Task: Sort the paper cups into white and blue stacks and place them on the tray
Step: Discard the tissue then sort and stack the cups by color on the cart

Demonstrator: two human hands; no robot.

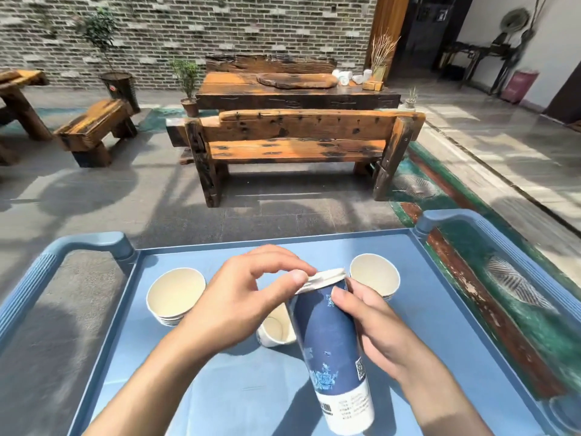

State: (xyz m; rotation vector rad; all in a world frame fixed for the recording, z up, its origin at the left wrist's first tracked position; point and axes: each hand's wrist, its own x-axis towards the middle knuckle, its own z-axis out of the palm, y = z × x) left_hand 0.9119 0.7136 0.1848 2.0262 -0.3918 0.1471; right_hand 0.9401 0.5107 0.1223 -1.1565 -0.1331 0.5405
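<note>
The right hand [382, 328] is curled round the side of a tall blue stack of nested cups [331, 350], thumb pressed on the blue wall near its top, holding it tilted with the rims leaning away from the person and the white-banded base toward the bottom edge of the view. The left hand [242, 297] reaches over from the other side, its thumb and bent fingers pinching the white rims at the stack's top end; whether it has hold of a single cup or several rims cannot be told. Just under the left hand and touching the stack's near side in the view, a white cup [276, 330] lies on its side with its mouth partly hidden by the hand. To the left of the left hand stands an upright stack of white cups [175, 295], several rims showing below its mouth. Just beyond the right hand's fingertips stands another upright stack of cups [374, 274], with further rims showing at its lower edge; the colour of its outer wall cannot be seen. All of these rest on or hang over a blue tray [176, 382] with raised handles at its left and right ends. Well beyond the hands, past the tray's far edge, a wooden bench [298, 143] stands on grey paving before a wooden table [295, 92] and a brick wall [188, 29].
</note>
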